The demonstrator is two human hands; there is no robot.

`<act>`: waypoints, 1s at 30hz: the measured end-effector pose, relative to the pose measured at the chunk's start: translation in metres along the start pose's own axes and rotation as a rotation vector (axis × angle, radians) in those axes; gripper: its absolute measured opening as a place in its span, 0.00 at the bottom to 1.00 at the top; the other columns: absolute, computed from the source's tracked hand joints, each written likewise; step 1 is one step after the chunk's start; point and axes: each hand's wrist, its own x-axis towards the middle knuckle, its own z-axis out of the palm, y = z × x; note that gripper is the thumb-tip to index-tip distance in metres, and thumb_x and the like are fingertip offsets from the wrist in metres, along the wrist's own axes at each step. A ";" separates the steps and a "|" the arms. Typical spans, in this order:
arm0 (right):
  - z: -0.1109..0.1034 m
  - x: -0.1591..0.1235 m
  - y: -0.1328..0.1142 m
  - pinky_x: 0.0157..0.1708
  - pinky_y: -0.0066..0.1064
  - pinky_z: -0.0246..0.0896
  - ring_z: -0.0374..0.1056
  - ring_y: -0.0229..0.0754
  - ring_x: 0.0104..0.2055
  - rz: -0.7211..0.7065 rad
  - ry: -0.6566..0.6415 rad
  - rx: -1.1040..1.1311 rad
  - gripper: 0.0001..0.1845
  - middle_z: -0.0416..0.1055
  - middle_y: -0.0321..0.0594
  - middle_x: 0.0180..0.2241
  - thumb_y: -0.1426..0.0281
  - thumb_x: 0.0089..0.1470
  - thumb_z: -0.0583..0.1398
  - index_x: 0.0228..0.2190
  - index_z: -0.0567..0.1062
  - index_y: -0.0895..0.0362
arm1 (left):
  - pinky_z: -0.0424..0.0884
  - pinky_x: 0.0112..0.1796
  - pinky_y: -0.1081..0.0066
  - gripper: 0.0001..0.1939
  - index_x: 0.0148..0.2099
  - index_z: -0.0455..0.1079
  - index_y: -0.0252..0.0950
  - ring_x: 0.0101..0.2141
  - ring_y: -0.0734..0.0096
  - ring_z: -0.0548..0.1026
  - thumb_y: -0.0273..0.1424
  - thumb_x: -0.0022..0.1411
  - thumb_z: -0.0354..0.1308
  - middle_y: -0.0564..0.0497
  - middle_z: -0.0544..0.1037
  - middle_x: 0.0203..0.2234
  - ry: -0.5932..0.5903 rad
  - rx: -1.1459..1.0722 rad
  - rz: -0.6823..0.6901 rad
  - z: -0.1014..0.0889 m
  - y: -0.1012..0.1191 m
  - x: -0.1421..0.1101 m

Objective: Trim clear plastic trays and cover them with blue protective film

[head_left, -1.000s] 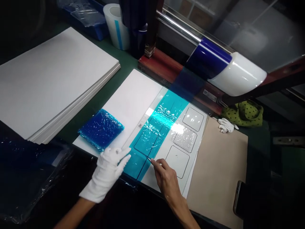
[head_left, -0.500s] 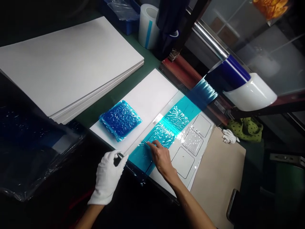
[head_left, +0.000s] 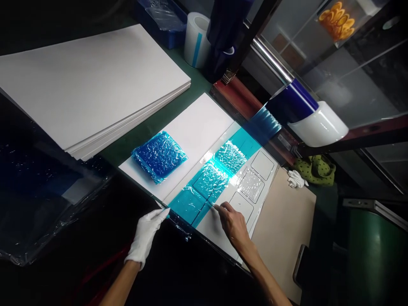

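Our bare right hand (head_left: 234,225) had moved to the lower edge of the blue film (head_left: 207,187), pinching a slim craft knife (head_left: 216,205); whether our gloved left hand (head_left: 145,238) gripped anything we could not tell. The film lay across the white panel (head_left: 204,127) at centre frame; three outlined squares (head_left: 251,185) beside it showed no blue.

You had a dark green bench top (head_left: 149,129) running through the middle of the frame, met at centre right by a dark red wooden rail (head_left: 237,100). Toward the upper right, a shiny chrome rod (head_left: 270,55) crossed before a pale glass pane (head_left: 360,80) showing orange citrus slices (head_left: 334,25), and a rounded dark green cylinder (head_left: 376,259) stood at lower right.
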 end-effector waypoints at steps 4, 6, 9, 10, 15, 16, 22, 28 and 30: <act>0.003 -0.032 0.019 0.20 0.27 0.48 0.67 0.36 0.22 0.061 -0.022 -0.019 0.23 0.72 0.38 0.37 0.77 0.60 0.46 0.49 0.72 0.47 | 0.58 0.28 0.72 0.22 0.37 0.76 0.34 0.21 0.77 0.58 0.46 0.45 0.66 0.60 0.61 0.15 0.038 -0.016 0.050 0.003 -0.001 0.003; 0.005 -0.045 0.024 0.20 0.27 0.49 0.67 0.36 0.22 0.093 -0.012 0.011 0.22 0.72 0.38 0.36 0.76 0.60 0.46 0.47 0.73 0.48 | 0.63 0.30 0.71 0.22 0.38 0.76 0.34 0.24 0.75 0.65 0.45 0.45 0.66 0.56 0.70 0.19 0.041 -0.024 0.069 0.005 -0.002 -0.001; 0.006 -0.062 0.023 0.23 0.27 0.55 0.68 0.37 0.24 0.129 0.032 0.132 0.20 0.71 0.40 0.34 0.72 0.62 0.45 0.44 0.75 0.52 | 0.68 0.41 0.69 0.20 0.38 0.76 0.36 0.36 0.67 0.73 0.43 0.45 0.67 0.51 0.78 0.32 0.043 -0.026 0.107 0.005 -0.004 -0.014; 0.006 -0.066 0.021 0.24 0.27 0.57 0.68 0.37 0.24 0.140 0.052 0.187 0.20 0.71 0.41 0.33 0.71 0.62 0.45 0.43 0.75 0.53 | 0.68 0.44 0.68 0.20 0.37 0.76 0.37 0.39 0.65 0.74 0.43 0.44 0.67 0.51 0.79 0.34 0.055 -0.022 0.123 0.005 -0.003 -0.020; 0.004 -0.078 0.009 0.28 0.25 0.60 0.69 0.36 0.28 0.165 0.166 0.437 0.19 0.71 0.43 0.33 0.66 0.63 0.46 0.42 0.75 0.56 | 0.67 0.50 0.60 0.21 0.37 0.76 0.38 0.41 0.59 0.75 0.44 0.42 0.68 0.51 0.80 0.35 0.133 -0.018 0.225 -0.012 0.026 -0.037; 0.004 -0.079 0.008 0.27 0.25 0.60 0.69 0.36 0.28 0.162 0.185 0.470 0.19 0.70 0.43 0.33 0.65 0.63 0.47 0.42 0.75 0.56 | 0.67 0.51 0.59 0.21 0.39 0.76 0.38 0.42 0.59 0.75 0.44 0.44 0.67 0.50 0.80 0.35 0.134 -0.016 0.256 -0.017 0.038 -0.034; 0.004 -0.081 0.009 0.26 0.25 0.59 0.65 0.33 0.25 0.161 0.260 0.522 0.18 0.69 0.41 0.33 0.65 0.63 0.48 0.44 0.74 0.56 | 0.65 0.53 0.64 0.21 0.42 0.75 0.36 0.45 0.64 0.74 0.40 0.45 0.68 0.51 0.79 0.36 0.178 -0.087 0.449 -0.052 0.119 0.018; 0.007 -0.082 0.014 0.26 0.25 0.59 0.65 0.34 0.25 0.178 0.288 0.500 0.16 0.70 0.39 0.33 0.66 0.62 0.49 0.43 0.74 0.55 | 0.67 0.49 0.72 0.16 0.41 0.76 0.35 0.46 0.67 0.73 0.32 0.46 0.66 0.51 0.80 0.38 0.170 -0.073 0.468 -0.057 0.160 0.048; 0.007 -0.081 0.013 0.26 0.25 0.59 0.65 0.34 0.25 0.181 0.291 0.509 0.16 0.69 0.39 0.33 0.65 0.62 0.50 0.43 0.74 0.55 | 0.68 0.48 0.70 0.16 0.40 0.76 0.34 0.46 0.65 0.73 0.32 0.46 0.66 0.50 0.80 0.37 0.183 -0.051 0.472 -0.057 0.162 0.053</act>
